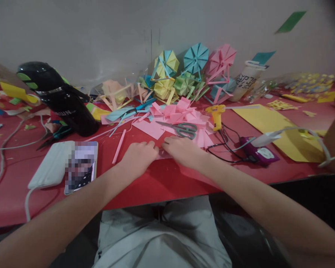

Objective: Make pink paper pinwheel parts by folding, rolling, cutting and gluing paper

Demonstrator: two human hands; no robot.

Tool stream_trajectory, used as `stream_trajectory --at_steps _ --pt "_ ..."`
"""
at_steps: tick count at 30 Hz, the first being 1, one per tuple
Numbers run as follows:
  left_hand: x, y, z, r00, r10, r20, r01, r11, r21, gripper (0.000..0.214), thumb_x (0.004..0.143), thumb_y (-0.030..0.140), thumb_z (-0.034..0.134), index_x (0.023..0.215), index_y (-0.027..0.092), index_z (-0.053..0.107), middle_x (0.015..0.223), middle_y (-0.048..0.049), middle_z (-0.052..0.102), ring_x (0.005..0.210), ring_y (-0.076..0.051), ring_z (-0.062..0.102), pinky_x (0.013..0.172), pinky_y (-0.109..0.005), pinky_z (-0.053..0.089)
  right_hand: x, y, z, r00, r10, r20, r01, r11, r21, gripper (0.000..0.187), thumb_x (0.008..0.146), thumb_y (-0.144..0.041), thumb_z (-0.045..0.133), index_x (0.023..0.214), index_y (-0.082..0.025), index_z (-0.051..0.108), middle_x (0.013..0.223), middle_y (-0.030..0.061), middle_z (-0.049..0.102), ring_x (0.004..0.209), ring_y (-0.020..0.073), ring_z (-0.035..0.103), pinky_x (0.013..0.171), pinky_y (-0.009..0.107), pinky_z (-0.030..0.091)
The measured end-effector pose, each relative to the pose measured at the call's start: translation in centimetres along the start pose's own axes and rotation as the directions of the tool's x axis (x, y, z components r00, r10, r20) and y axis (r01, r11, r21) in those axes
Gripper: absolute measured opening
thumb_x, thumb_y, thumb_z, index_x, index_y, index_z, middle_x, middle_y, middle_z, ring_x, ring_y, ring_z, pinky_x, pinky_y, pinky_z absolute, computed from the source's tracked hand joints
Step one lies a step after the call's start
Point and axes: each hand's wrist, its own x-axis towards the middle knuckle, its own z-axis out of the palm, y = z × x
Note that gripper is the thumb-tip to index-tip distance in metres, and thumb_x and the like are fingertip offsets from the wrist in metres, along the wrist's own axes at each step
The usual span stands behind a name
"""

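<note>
Left hand (141,157) and right hand (181,149) curled at twelve o'clock over flat pink paper (163,155), apparently steadying it, grip unclear.

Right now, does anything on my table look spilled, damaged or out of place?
Nothing looks clearly spilled or damaged. The untidiest spot is the pink paper pieces beyond your left hand and right hand: they overlap at all angles, with scissors lying among them and a yellow glue gun alongside.
</note>
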Motion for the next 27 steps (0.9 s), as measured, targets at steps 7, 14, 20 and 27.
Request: stream_trajectory --at_steps 7,14,20,27 --pt "-1.5 2.6 1.1 0.984 -0.178 -0.029 0.176 0.983 -0.062 0.035 0.092 0.002 0.04 0.112 0.008 0.068 0.112 -0.0181 0.065 0.102 -0.03 0.067 0.069 -0.036 0.061 -1.7 -2.3 1.3 0.993 0.114 -0.04 -0.114 0.993 0.005 0.034 0.097 -0.007 0.037 0.114 -0.009 0.067 0.121 0.0173 0.065 0.111 0.0282 0.063 0.074 0.034 0.058" --pt "-3.0 3.6 4.5 0.963 -0.21 -0.168 0.171 0.96 -0.22 0.052 0.099 0.022 0.041 0.145 -0.003 0.044 0.154 -0.0287 0.039 0.145 -0.037 0.039 0.119 -0.052 0.035 -2.8 -3.0 4.8 0.968 0.148 -0.204 -0.114 0.979 0.168 0.05 0.092 -0.003 0.04 0.141 0.002 0.051 0.149 0.0236 0.049 0.142 0.0309 0.044 0.116 0.04 0.042" --pt "-2.9 3.0 3.5 0.978 -0.194 -0.083 0.174 0.964 -0.204 0.052 0.094 0.002 0.035 0.145 0.001 0.046 0.155 -0.0249 0.041 0.144 -0.033 0.041 0.117 -0.049 0.038 -2.8 -2.7 4.1 0.97 0.193 -0.148 -0.152 0.956 0.25 0.055 0.087 0.005 0.034 0.136 -0.005 0.057 0.146 0.0187 0.055 0.138 0.0249 0.05 0.112 0.036 0.045" --pt "-1.3 1.0 -0.7 0.985 -0.146 0.087 0.156 0.981 -0.118 0.034 0.092 0.003 0.04 0.105 0.012 0.071 0.112 -0.0149 0.069 0.101 -0.029 0.071 0.079 -0.036 0.057 -1.1 -0.8 0.3 0.988 0.153 0.008 -0.152 0.971 0.186 0.039 0.089 0.001 0.039 0.107 -0.011 0.071 0.111 0.0149 0.069 0.105 0.0252 0.066 0.081 0.031 0.05"
